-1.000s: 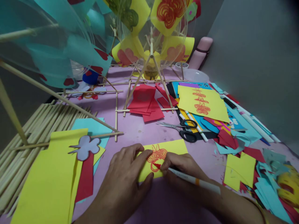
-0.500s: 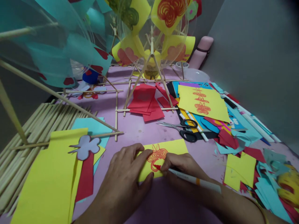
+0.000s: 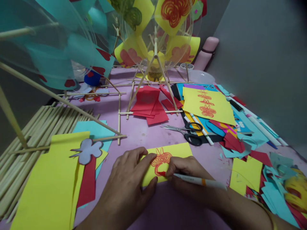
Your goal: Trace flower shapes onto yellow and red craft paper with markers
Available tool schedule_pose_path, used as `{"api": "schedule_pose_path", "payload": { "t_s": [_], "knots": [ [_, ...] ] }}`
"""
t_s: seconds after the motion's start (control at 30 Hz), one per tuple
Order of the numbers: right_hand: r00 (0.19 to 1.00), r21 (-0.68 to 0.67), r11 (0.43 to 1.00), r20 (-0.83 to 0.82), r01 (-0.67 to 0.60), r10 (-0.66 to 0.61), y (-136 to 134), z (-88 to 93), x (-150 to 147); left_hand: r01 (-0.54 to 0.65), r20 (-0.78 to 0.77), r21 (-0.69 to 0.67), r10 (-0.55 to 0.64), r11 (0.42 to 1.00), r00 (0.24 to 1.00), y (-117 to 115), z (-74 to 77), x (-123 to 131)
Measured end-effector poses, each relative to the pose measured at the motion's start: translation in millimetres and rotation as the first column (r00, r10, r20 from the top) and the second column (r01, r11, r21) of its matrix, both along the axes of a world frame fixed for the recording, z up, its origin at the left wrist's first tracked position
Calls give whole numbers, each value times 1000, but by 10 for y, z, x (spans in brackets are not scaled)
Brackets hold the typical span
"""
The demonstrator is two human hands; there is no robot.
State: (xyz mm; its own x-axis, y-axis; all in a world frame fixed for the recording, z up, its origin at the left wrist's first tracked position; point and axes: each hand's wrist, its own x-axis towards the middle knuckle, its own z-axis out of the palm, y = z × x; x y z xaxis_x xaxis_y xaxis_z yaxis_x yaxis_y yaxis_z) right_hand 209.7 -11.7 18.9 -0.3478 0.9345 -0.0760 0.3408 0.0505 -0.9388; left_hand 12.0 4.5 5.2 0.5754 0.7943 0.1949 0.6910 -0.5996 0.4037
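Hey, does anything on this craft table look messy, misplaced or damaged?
Only the right side: blue and red paper scraps lie in a loose heap beside scattered pens. The yellow sheet under the marker looks intact.

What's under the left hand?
Left hand presses the left end of the yellow paper bearing a red drawing, on the purple table. The paper's covered part can't be seen.

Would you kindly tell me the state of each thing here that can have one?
left hand, open, fingers pressed on the yellow paper.
right hand, closed round the marker.
marker, uncapped, red tip on the yellow paper.
yellow paper, flat on the table, red swirl drawn on it.
scissors, lying flat, blades nearly together.
larger yellow sheet, flat, three red drawings on it.
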Motion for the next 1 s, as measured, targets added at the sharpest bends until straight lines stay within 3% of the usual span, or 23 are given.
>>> {"api": "schedule_pose_path", "payload": {
  "t_s": [0.23, 1.0],
  "knots": [
    [998, -75, 996, -38, 41, -44, 11, 15, -13, 17, -5, 8, -17, 1000, 1000, 4, 17, -5],
    [979, -46, 978, -6, 202, -202, 21, -44, -22, 13, -16, 20, -12, 1000, 1000, 2, -35, -14]
  ]
}}
